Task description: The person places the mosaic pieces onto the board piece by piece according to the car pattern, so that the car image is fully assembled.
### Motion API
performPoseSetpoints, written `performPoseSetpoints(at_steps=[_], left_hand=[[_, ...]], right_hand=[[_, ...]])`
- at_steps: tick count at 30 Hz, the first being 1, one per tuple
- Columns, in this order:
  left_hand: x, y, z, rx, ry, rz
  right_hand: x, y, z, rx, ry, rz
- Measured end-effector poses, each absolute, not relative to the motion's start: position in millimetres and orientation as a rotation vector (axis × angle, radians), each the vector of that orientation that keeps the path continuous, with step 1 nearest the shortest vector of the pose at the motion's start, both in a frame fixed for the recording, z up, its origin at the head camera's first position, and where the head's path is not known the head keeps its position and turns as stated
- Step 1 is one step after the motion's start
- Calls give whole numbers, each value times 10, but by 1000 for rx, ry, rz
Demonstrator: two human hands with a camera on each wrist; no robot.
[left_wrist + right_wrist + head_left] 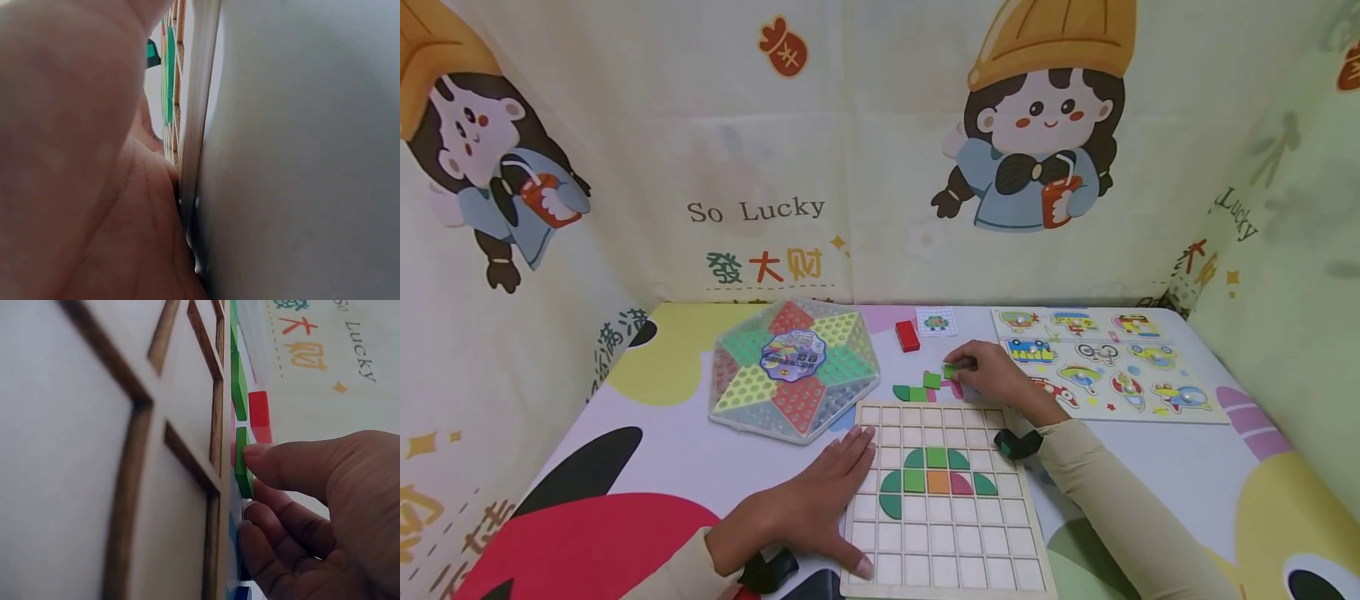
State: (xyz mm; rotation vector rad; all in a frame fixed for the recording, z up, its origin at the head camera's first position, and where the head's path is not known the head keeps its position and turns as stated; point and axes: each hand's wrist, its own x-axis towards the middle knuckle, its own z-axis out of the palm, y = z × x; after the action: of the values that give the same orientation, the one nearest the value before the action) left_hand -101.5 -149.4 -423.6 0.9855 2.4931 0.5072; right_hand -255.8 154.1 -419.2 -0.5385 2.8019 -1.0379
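- Green tile (242, 475), near the right-wrist view's centre, is being pinched by the right hand (996, 379), long edge running near-upright.
- Wooden board (938, 542), lower centre in head view, is being touched by the spread left hand (808, 508).

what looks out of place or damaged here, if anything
Nothing looks spilled or damaged. On the board, the tile pattern looks lopsided: a green tile sits below its left end, with none below its right. It may simply be unfinished.
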Motion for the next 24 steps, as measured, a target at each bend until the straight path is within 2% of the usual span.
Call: performPoseSetpoints(at_steps=[12,24], left_hand=[[-1002,-1493,-4232,989,2485,531],[-1003,-1496,-4225,1012,2496,531]], right_hand=[[-2595,1535,-4212,-522,2786,-891],[-2535,1515,-4188,-549,2779,-992]])
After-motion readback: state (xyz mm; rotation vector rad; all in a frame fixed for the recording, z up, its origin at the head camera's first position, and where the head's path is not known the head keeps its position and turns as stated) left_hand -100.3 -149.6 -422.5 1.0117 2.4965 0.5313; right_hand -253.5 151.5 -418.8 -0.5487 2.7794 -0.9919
